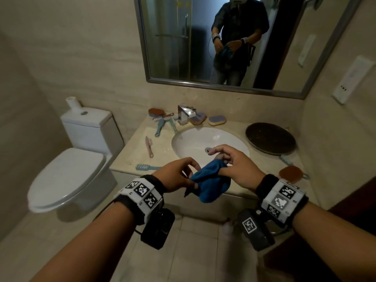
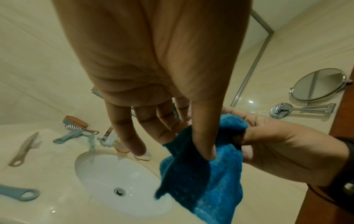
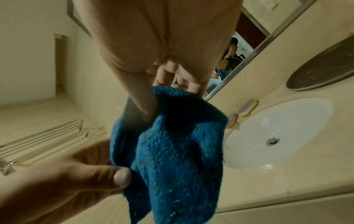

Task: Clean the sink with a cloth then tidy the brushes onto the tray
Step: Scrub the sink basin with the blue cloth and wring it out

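Blue terry cloth (image 1: 209, 183), bunched and hanging in the air in front of the sink (image 1: 195, 143), pinched by left hand (image 1: 175, 176) and right hand (image 1: 234, 167), judged light, limp, non-slip; best gathered into a palm-held wad.

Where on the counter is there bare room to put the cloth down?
Free: the front counter strip between the light blue brush and the white oval sink, and the back strip between the yellow-purple sponge and the dark round tray. Crowded: behind-left of the sink, around the chrome faucet, where brushes lie clustered.
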The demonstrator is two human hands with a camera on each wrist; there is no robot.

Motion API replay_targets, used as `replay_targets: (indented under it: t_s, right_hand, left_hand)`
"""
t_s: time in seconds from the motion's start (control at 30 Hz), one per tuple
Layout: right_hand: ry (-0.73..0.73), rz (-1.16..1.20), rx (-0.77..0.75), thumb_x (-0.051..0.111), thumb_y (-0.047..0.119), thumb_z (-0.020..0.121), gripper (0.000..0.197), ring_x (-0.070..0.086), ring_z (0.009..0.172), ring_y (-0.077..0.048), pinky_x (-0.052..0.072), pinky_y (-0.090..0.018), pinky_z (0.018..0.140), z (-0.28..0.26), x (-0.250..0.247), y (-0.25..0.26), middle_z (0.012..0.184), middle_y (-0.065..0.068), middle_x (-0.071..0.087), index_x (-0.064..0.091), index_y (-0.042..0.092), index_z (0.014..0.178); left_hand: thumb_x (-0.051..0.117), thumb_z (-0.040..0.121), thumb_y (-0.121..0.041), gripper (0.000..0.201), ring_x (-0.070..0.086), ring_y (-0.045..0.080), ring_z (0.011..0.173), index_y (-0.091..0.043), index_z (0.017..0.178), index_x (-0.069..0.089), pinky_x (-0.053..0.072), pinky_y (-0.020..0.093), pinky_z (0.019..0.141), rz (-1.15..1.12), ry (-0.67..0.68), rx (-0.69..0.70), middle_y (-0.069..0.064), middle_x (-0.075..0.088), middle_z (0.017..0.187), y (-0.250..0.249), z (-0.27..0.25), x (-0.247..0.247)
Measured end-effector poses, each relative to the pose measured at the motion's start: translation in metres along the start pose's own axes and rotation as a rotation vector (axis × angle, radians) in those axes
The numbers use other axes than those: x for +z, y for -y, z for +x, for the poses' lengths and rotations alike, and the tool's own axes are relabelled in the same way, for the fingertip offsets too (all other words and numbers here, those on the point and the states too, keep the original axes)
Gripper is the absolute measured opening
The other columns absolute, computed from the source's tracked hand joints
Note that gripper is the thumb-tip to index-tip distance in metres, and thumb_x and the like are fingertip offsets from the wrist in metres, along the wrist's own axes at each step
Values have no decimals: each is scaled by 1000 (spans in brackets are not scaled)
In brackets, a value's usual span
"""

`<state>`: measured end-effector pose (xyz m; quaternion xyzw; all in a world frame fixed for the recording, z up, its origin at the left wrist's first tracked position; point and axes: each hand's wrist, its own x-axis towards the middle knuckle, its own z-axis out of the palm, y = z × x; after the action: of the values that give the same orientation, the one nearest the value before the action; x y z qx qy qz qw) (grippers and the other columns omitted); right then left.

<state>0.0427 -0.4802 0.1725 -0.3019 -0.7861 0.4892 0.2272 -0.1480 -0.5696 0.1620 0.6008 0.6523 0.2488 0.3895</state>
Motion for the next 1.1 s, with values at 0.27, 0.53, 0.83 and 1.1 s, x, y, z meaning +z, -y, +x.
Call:
replay_targets:
  t_s: [0.27, 0.53, 0.83, 1.1]
  right_hand:
    - [118, -295, 44, 67, 11, 82, 24, 63, 94, -12, 50, -22, 87, 1, 14, 27, 104, -2, 68, 68, 15, 106]
    - [143, 187, 230, 63, 5, 84, 16, 62, 94, -20, 53, -26, 83, 15, 41, 39, 99, -15, 64, 60, -1, 98]
    - [-4, 285, 275, 65, 1, 82, 43, 63, 100, -24, 55, -35, 76, 25, 51, 43, 109, -10, 66, 41, 19, 113]
    - [57, -187, 246, 72, 16, 79, 15, 59, 81, -22, 47, -28, 70, 28, 41, 51, 84, -8, 63, 67, 14, 93]
  left_hand:
    - [60, 90, -24, 8, 64, 23, 92, -25, 83, 56, 50, 40, 91, 55, -89, 56, 5, 69, 95, 14, -21, -29]
    - [64, 87, -25, 14, 51, 4, 62, -16, 78, 58, 41, 19, 65, 8, -120, 65, -6, 58, 70, 39, -38, -69]
    - [54, 93, -24, 13, 56, 10, 66, -21, 81, 51, 45, 32, 76, -72, -191, 99, -1, 60, 72, 48, -31, -90]
    - [50, 95, -23, 17, 56, 17, 86, -26, 79, 48, 43, 26, 76, -7, -227, 69, 3, 59, 90, 50, -34, -105]
